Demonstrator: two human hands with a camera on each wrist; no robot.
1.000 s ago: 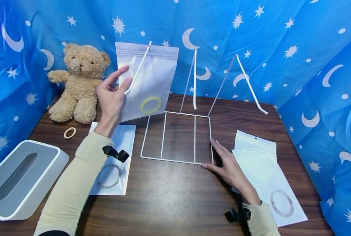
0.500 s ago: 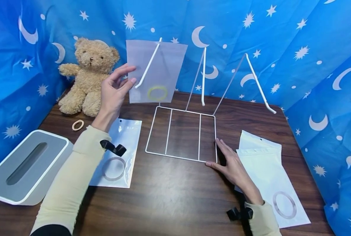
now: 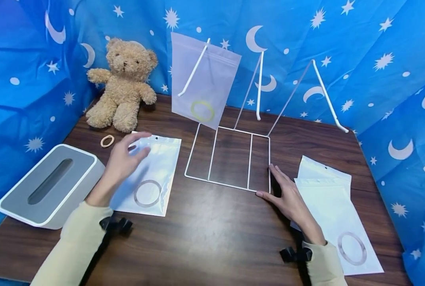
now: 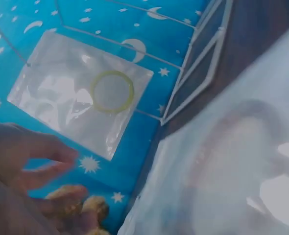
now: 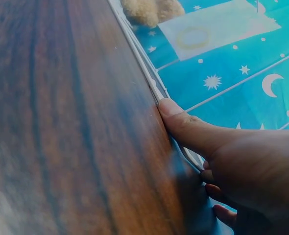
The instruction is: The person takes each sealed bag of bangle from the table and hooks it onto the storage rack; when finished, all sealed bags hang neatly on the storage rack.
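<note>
A white wire rack (image 3: 249, 163) with three upright arms stands on the table. On its left arm hangs a translucent zip pouch (image 3: 216, 79) with a yellow ring (image 4: 94, 93) showing in its lower part. My left hand (image 3: 123, 161) is off the hanging pouch, thumb and fingers apart with nothing between them. It hovers over a white zip pouch (image 3: 164, 167) with a grey ring printed or held in it, lying on the table. My right hand (image 3: 291, 200) holds the rack base's front right corner, thumb on the front wire and fingers along the side wire.
Two more white pouches (image 3: 328, 214) overlap on the right, partly behind my right forearm. A teddy bear (image 3: 123, 95) sits at the back left, near a small wooden ring (image 3: 102, 142). A grey-topped tissue box (image 3: 73, 169) stands at the left. The rack's middle and right arms carry nothing.
My left hand has left the pouch on the left arm and come down toward the table pouch. The hanging pouch has swung and turned. My right hand stays at the rack corner.
</note>
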